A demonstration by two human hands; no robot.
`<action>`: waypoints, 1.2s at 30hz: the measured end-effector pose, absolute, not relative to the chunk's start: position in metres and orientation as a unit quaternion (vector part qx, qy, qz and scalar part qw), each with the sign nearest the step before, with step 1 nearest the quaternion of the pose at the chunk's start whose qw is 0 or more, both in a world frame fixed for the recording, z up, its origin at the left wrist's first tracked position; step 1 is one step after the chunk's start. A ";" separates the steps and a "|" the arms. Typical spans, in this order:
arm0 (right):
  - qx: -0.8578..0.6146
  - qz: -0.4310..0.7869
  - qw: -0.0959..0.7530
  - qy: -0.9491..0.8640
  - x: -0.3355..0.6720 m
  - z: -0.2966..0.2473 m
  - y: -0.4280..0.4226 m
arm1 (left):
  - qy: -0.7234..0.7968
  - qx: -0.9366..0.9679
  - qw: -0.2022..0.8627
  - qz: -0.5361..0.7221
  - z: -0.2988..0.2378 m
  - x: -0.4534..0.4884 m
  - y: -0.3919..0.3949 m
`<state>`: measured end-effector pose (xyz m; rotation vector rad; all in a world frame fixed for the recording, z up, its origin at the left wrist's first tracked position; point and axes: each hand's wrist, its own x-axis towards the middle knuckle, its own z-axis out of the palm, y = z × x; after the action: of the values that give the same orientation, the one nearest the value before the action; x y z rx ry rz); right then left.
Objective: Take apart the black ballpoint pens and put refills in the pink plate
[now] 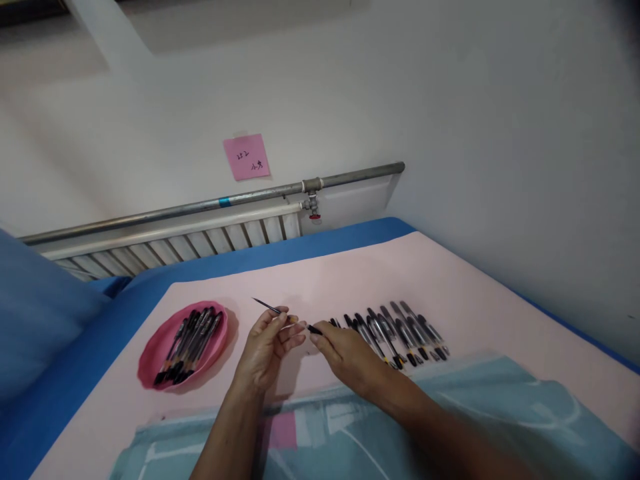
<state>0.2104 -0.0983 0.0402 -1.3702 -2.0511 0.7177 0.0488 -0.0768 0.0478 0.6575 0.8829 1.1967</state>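
My left hand [265, 348] pinches a thin dark pen refill [265, 305] between thumb and fingertips, its narrow end pointing up and to the left. Close beside it, my right hand [350, 353] is closed on a black pen part [314, 329]; most of that piece is covered by the fingers, so I cannot tell if it is a cap or a barrel end. To the left is a pink bowl [143, 365] holding several black pens [193, 343]. Right of my hands, several clear and black pens [383, 333] lie side by side in slanted rows.
A pale pink sheet [300, 280] covers the blue surface [345, 233]. Light blue cloth [475, 393] lies along the near edge. Behind stand a white radiator [215, 243] and a metal pipe [270, 193], with a pink note [247, 157] on the wall.
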 end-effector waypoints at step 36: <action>-0.494 0.376 0.508 -0.597 0.235 0.059 -0.089 | 0.496 0.714 0.405 0.284 0.019 0.080 -0.094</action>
<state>0.2350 -0.0895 0.0592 -1.1896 -1.4396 0.9059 0.0797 -0.0938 0.0193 1.8023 1.2517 0.7171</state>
